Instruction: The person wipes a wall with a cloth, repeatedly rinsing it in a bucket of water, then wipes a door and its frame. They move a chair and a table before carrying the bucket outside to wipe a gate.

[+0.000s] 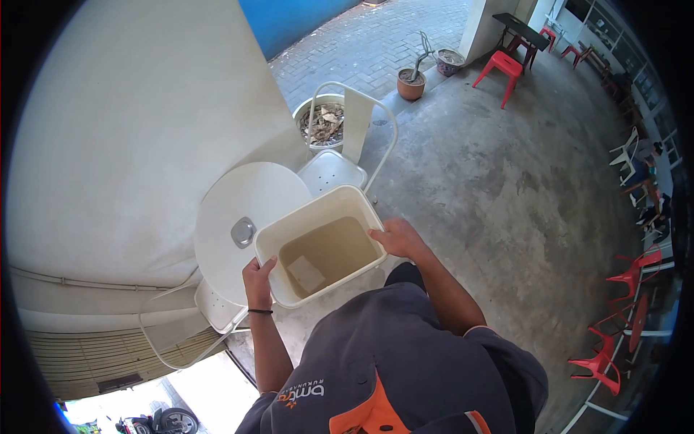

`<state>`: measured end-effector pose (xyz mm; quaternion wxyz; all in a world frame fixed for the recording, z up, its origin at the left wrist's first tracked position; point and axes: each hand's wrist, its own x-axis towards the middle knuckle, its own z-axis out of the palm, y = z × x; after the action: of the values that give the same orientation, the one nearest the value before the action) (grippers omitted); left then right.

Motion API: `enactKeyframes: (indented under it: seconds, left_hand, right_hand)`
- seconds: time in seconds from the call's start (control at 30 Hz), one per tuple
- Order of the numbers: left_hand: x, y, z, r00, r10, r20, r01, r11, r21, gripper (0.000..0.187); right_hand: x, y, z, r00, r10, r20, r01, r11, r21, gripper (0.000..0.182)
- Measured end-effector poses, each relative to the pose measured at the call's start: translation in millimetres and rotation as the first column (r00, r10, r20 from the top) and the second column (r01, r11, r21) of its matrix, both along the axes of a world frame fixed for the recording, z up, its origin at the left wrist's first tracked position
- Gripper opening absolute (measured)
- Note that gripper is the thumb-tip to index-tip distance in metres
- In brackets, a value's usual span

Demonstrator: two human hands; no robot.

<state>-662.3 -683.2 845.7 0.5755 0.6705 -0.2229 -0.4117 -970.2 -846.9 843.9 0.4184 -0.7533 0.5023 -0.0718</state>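
Observation:
Between both hands is a cream rectangular plastic tub (264,249) with cloudy brownish water (329,249) in it. A pale square shape, perhaps a reflection, shows in the water. My left hand (258,281) is closed on the tub's left end, thumb over the rim. On the opposite end my right hand (397,239) grips the rim, thumb on top and fingers hidden beneath. Beside the tub stands a round white table (224,206) bearing a small silver square ashtray-like dish (243,232).
White metal chairs (332,172) (217,307) flank the table. Behind stand a planter of dry leaves (325,123) and a potted plant (411,84). Red stools (506,69) and red chairs (600,358) line the right side of the concrete floor (499,188). A wall (130,130) rises at left.

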Motion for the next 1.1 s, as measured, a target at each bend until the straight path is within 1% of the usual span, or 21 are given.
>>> enactKeyframes:
  seconds: [0.1, 0.2, 0.3, 0.4, 0.47, 0.5, 0.53, 0.57, 0.6, 0.63, 0.7, 0.73, 0.83, 0.87, 0.97, 1.0, 1.07, 1.1]
  left_hand:
    - [-64, -42, 0, 0.996, -0.07, -0.048, 0.069, 0.997, -0.024, 0.027]
    - [-133, -95, -2, 0.993, -0.104, -0.061, 0.104, 0.994, -0.016, 0.029]
    - [-205, -167, -12, 0.986, -0.158, -0.044, 0.158, 0.987, -0.002, 0.029]
    - [-265, -248, -14, 0.969, -0.245, -0.032, 0.246, 0.969, 0.034, 0.027]
    - [-297, -302, -5, 0.95, -0.307, -0.054, 0.31, 0.949, 0.066, 0.028]
    - [-310, -330, -2, 0.939, -0.342, -0.038, 0.344, 0.935, 0.083, 0.027]
    - [-320, -358, -1, 0.924, -0.383, -0.021, 0.383, 0.919, 0.099, 0.027]
    - [-330, -386, -3, 0.905, -0.426, -0.005, 0.424, 0.898, 0.117, 0.027]
    - [-339, -415, -9, 0.897, -0.441, 0.017, 0.438, 0.894, 0.097, 0.026]
    - [-345, -444, -20, 0.887, -0.462, -0.006, 0.46, 0.882, 0.099, 0.027]
    - [-356, -506, -40, 0.859, -0.51, -0.044, 0.511, 0.854, 0.099, 0.029]
    - [-365, -539, -44, 0.874, -0.482, -0.061, 0.484, 0.874, 0.029, 0.025]
    - [-370, -640, -64, 0.849, -0.528, 0.013, 0.528, 0.849, -0.008, 0.026]
    - [-370, -678, -60, 0.848, -0.529, 0.041, 0.529, 0.848, 0.004, 0.027]
    - [-358, -777, -48, 0.836, -0.535, 0.122, 0.538, 0.843, 0.006, 0.028]
    - [-353, -809, -34, 0.852, -0.511, 0.115, 0.515, 0.857, -0.002, 0.027]
    - [-333, -867, -25, 0.839, -0.508, 0.195, 0.51, 0.859, 0.044, 0.025]
    - [-322, -896, -21, 0.831, -0.502, 0.241, 0.502, 0.862, 0.065, 0.025]
  right_hand:
    - [-69, -42, 6, 1.0, -0.009, 0.024, 0.009, 0.999, -0.033, 0.049]
    - [-142, -89, 20, 1.0, -0.03, -0.009, 0.029, 0.998, -0.063, 0.046]
    - [-220, -139, 33, 0.987, -0.148, 0.06, 0.149, 0.989, -0.02, 0.044]
    - [-294, -199, 28, 0.966, -0.254, 0.039, 0.255, 0.966, -0.028, 0.044]
    - [-327, -236, 41, 0.955, -0.296, -0.004, 0.296, 0.955, 0.003, 0.044]
    - [-342, -259, 47, 0.948, -0.318, -0.023, 0.318, 0.948, 0.005, 0.043]
    - [-358, -280, 40, 0.939, -0.344, -0.012, 0.343, 0.938, -0.048, 0.042]
    - [-368, -302, 42, 0.92, -0.391, -0.009, 0.39, 0.92, -0.025, 0.041]
    - [-376, -324, 45, 0.898, -0.44, -0.007, 0.44, 0.898, 0.0, 0.041]
    - [-381, -348, 46, 0.871, -0.492, -0.002, 0.492, 0.87, 0.024, 0.041]
    - [-396, -394, 43, 0.851, -0.524, -0.035, 0.523, 0.852, -0.032, 0.041]
    - [-401, -421, 41, 0.84, -0.54, -0.049, 0.537, 0.841, -0.063, 0.041]
    - [-409, -505, 32, 0.795, -0.602, -0.068, 0.594, 0.797, -0.111, 0.041]
    - [-408, -536, 32, 0.767, -0.626, -0.138, 0.615, 0.78, -0.117, 0.038]
    - [-395, -617, 35, 0.733, -0.679, 0.04, 0.68, 0.732, -0.028, 0.038]
    - [-390, -646, 36, 0.736, -0.675, 0.048, 0.676, 0.737, -0.008, 0.038]
    - [-375, -702, 34, 0.737, -0.671, 0.079, 0.67, 0.741, 0.039, 0.038]
    - [-364, -734, 32, 0.751, -0.654, 0.095, 0.655, 0.755, 0.028, 0.038]
